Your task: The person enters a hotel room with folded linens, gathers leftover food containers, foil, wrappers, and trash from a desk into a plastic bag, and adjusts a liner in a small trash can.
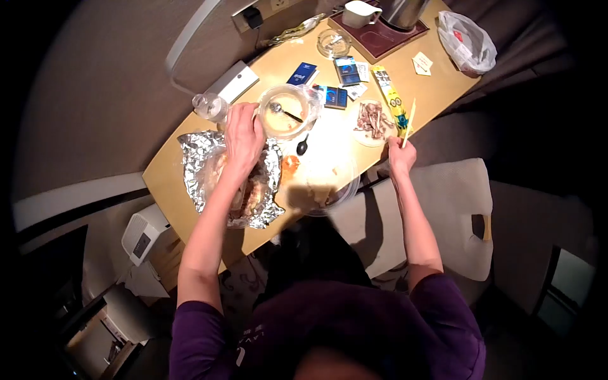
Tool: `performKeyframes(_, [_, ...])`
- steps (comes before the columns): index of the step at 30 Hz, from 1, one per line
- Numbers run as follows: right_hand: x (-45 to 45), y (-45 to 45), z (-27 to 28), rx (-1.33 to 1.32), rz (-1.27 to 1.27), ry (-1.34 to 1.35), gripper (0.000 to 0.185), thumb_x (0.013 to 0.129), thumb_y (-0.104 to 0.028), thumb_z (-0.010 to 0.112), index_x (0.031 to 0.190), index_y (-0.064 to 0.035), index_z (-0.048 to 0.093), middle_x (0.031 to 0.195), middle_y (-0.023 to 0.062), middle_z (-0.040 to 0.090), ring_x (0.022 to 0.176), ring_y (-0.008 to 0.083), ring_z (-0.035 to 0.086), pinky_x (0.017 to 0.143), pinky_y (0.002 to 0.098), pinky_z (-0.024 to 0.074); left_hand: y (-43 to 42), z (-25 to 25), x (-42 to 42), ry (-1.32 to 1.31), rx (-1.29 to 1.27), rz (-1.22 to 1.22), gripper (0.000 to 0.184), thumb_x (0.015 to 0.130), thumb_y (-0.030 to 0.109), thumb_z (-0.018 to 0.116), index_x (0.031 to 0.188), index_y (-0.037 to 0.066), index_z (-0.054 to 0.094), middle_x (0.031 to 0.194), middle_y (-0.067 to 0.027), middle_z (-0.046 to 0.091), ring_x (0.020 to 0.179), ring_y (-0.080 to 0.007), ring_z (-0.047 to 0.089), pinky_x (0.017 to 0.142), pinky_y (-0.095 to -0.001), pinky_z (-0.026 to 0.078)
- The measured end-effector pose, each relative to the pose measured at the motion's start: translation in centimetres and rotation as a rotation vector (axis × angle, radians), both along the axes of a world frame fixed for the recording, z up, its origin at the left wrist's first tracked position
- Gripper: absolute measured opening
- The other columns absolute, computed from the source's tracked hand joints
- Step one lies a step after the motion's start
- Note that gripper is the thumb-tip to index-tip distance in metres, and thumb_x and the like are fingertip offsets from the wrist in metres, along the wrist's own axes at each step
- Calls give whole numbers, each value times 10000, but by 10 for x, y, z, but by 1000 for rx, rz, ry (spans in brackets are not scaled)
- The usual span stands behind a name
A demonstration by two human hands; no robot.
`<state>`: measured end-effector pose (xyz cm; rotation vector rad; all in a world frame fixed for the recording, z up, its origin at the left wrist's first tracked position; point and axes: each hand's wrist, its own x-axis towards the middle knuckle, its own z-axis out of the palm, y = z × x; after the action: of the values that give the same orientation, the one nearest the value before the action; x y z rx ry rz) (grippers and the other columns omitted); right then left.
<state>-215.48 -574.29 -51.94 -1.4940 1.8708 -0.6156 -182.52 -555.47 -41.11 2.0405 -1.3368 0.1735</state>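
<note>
My left hand (244, 138) is over the upper part of a crumpled foil sheet (193, 150) with food on it, its fingertips beside a round plastic bowl (284, 130) of pale liquid. Whether those fingers hold anything is hidden. A black-handled spoon (289, 114) rests in the bowl, and a black spoon (302, 147) lies just below it. My right hand (401, 154) is closed on a thin yellow stick (410, 120), next to a plate (362, 134) of bones or scraps and a long yellow packet (394, 101). A clear lid (345, 195) lies near the table's front edge.
Blue packs (334, 97) and a glass ashtray (334, 44) are at the back. Behind them, a dark red tray (379, 45) bears a white cup (360, 14) and a kettle. A plastic bag (467, 42) stands far right, a clear cup (209, 107) at left, a chair (443, 209) in front.
</note>
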Motion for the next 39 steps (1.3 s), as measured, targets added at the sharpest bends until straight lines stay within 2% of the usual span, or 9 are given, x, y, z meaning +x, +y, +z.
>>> performKeyframes(4, [12,-16,-4,-72,-11,171,315,781,-259,649,848,43,711,842,284,691,832,453,686,790,492,529,7,2,-45,251,-67,-88,184,853,-53,552,1011,-39,647,919,-183,638,799,-301,633,730,-405,540])
performKeyframes(12, [-6,-1,-1,-33,30,224,352,761,-273,632,828,66,696,843,332,668,854,479,678,806,505,524,68,-27,-118,479,-150,-445,432,819,-77,627,1236,24,575,907,-108,640,740,-214,619,689,-316,549])
performKeyframes(13, [-13,5,-2,-51,18,210,315,768,-254,647,823,54,686,795,292,680,796,437,686,770,481,530,78,-24,-124,828,-190,-436,413,810,-89,632,1207,21,595,930,-111,652,769,-217,641,711,-316,558])
performKeyframes(15, [-26,16,-3,-20,-29,54,221,784,-198,677,824,18,658,722,184,680,683,309,665,674,407,524,95,-25,-143,890,-7,-167,280,807,-97,633,1068,2,662,974,-133,683,861,-267,698,762,-335,578])
performKeyframes(18, [-46,21,-22,203,-167,-510,106,831,-113,690,881,-57,615,728,28,628,481,84,480,426,247,362,104,-7,-145,602,82,-185,202,806,-100,637,976,-3,687,965,-146,688,876,-307,704,756,-367,578])
performKeyframes(25, [-70,26,-17,515,-25,-764,105,958,-156,682,892,-106,618,677,-61,503,478,40,364,393,221,275,140,0,-149,645,83,-152,181,858,-67,645,1011,19,687,979,-148,681,872,-309,696,746,-369,570])
performKeyframes(32, [-87,27,-15,468,29,-838,70,1010,-115,605,1024,-50,628,784,-11,590,500,46,391,406,215,298,191,-14,-136,590,104,1,164,891,-23,626,1035,38,677,945,-115,675,835,-249,670,723,-347,546])
performKeyframes(36, [-84,31,13,453,74,-848,66,1008,-120,609,1024,-57,620,780,-18,585,505,43,399,411,212,313,212,2,-94,703,122,547,209,916,69,617,1112,-3,634,911,-113,677,873,-219,684,784,-361,548])
performKeyframes(39, [-77,38,32,428,133,-837,67,1005,-115,611,1033,-54,611,784,-18,586,510,43,402,422,208,321,234,-20,-53,767,59,703,256,976,143,592,1118,-69,577,853,-120,668,764,-183,699,649,-338,563])
